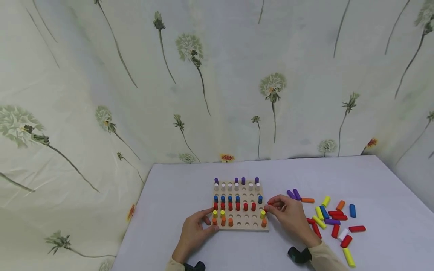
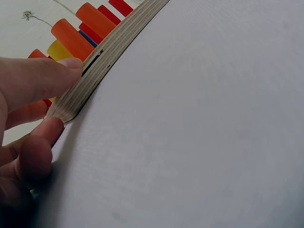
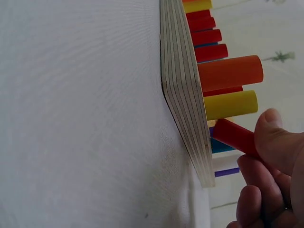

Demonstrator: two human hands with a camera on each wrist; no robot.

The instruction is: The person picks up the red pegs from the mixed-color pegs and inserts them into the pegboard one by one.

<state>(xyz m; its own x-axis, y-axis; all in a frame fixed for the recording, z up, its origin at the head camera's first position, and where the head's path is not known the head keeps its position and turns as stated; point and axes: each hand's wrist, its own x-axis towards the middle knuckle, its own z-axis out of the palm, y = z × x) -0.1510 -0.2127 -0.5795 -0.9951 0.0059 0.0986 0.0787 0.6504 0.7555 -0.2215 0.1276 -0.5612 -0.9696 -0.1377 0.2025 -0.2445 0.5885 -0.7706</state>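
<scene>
A wooden pegboard [image 1: 251, 229] lies on the table with rows of coloured pegs upright in its holes: purple, white, blue, red, yellow and orange from back to front. My left hand [image 1: 196, 230] grips its front left corner, thumb on the front edge [image 2: 95, 71] and fingers round the left side. My right hand [image 1: 288, 215] pinches a red peg [image 3: 233, 136] between thumb and fingers. That peg is tilted, its lower end near the board's right edge, just behind a yellow peg [image 3: 232, 105]. An orange peg [image 3: 231, 76] stands at the front right corner.
Loose pegs in several colours lie scattered on the table right of the board, among them a blue peg [image 1: 353, 210], a white peg [image 1: 343, 235] and a yellow peg [image 1: 349, 257]. A flowered cloth [image 1: 230, 82] hangs behind the white table [image 1: 179, 188].
</scene>
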